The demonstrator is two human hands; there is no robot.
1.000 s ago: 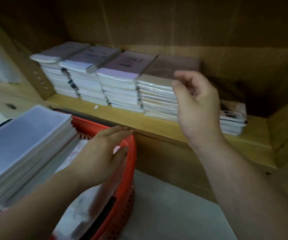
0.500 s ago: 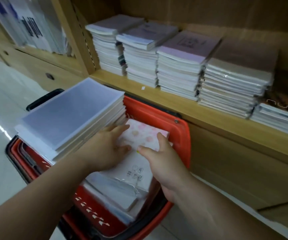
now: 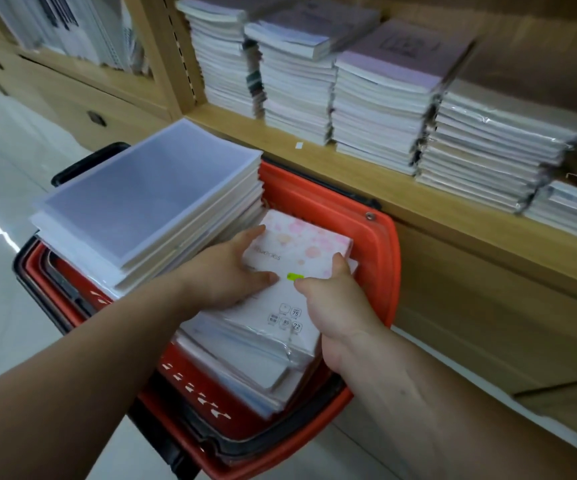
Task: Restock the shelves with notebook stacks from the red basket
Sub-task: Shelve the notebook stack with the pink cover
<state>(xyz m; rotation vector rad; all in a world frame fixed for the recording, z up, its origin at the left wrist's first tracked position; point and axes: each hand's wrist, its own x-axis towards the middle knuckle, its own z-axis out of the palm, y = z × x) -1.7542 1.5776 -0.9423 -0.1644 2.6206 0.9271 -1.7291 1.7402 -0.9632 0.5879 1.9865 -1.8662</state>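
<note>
The pick-up step is in hand: a pink-patterned notebook stack (image 3: 300,244) is being taken hold of inside the red basket (image 3: 380,244), where it lies on top of other wrapped notebooks, just beside a taller clear-covered stack (image 3: 148,195) at the basket's left. The left hand (image 3: 224,275) is set against the stack's left edge, its fingers (image 3: 252,233) curled round the far corner and the thumb laid across the cover. The right hand (image 3: 335,303) is clamped on the opposite side, a finger (image 3: 339,263) pressed on the right edge and the thumb near a small green label. How many notebooks are caught in the grip cannot be told. Nothing appears lifted yet, so the task is judged to be mid-way, with much stock left in the basket. For the next move, a level, two-handed lift would be called for, clear of the basket rim, and then a carry up to the wooden shelf (image 3: 349,181), where the low pile (image 3: 571,209) at the right end seems to offer the most room.
</note>
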